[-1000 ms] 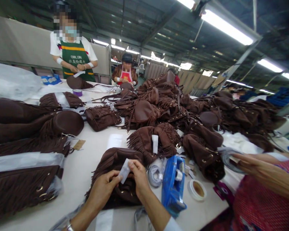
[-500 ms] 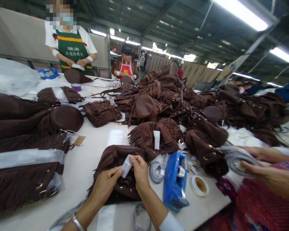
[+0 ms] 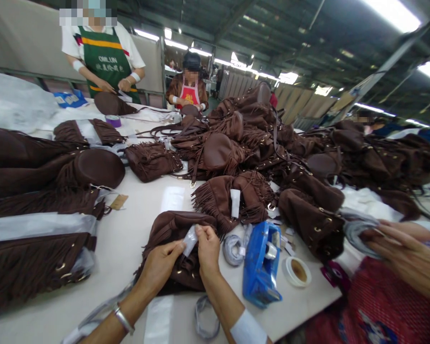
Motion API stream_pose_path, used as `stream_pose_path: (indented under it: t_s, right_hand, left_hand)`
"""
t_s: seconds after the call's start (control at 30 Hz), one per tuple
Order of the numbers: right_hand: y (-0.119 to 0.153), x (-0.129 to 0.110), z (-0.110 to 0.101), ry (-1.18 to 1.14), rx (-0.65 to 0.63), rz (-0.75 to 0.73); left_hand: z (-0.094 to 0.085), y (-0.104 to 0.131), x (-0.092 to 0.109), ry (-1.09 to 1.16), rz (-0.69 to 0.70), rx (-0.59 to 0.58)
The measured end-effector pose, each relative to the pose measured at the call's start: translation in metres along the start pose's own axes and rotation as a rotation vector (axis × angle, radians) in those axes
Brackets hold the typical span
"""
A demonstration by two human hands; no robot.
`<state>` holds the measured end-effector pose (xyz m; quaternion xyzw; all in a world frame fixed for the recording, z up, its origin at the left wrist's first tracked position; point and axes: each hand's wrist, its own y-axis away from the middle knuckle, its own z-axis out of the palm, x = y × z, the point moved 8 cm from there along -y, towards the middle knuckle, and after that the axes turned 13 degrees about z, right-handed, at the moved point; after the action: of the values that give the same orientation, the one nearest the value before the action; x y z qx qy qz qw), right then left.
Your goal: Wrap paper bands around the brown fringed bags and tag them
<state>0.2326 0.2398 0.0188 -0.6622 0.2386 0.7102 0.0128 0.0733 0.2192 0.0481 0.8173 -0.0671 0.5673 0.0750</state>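
Observation:
A small whitish plastic piece (image 3: 190, 240) is pinched between my two hands, above a dark brown fringed bag (image 3: 172, 224) on the table. My left hand (image 3: 162, 263), with a silver bangle at its wrist, grips the lower left end. The upper right end is between the thumb and fingers of my right hand (image 3: 208, 246). Just right of my right hand lie a wrapped grey coil (image 3: 232, 250) and a blue tape dispenser (image 3: 260, 267). Another grey coil (image 3: 207, 317) and a flat clear plastic strip (image 3: 158, 320) lie nearer the front edge.
Brown bags are heaped across the back (image 3: 218, 153), and plastic-wrapped ones lie at left (image 3: 32, 258). A tape roll (image 3: 296, 271) sits near the right edge. A co-worker's hands (image 3: 401, 248) hold a grey coil at far right. Two people work behind the table.
The plastic piece is slightly more tilted between my hands, which still grip it. The view has shifted a little. At right, the co-worker's hand has turned over the grey coil.

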Motion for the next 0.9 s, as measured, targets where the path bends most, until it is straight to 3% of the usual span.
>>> stream_pose_path:
  t_s: [0.13,0.33,0.63,0.9]
  right_hand:
    - [-0.003,0.001,-0.001,-0.021,-0.044,0.030]
    - [-0.001,0.004,0.005,-0.028,-0.234,0.126]
    - [-0.008,0.015,-0.001,-0.062,-0.107,0.082]
    - [-0.001,0.005,-0.001,0.003,-0.224,0.080]
  left_hand:
    - [0.000,0.003,-0.006,0.000,0.018,-0.051]
    - [0.001,0.013,-0.011,0.011,0.063,-0.091]
    - [0.009,0.015,-0.008,-0.047,0.090,-0.111]
    - [0.007,0.021,-0.005,-0.083,0.122,-0.058]
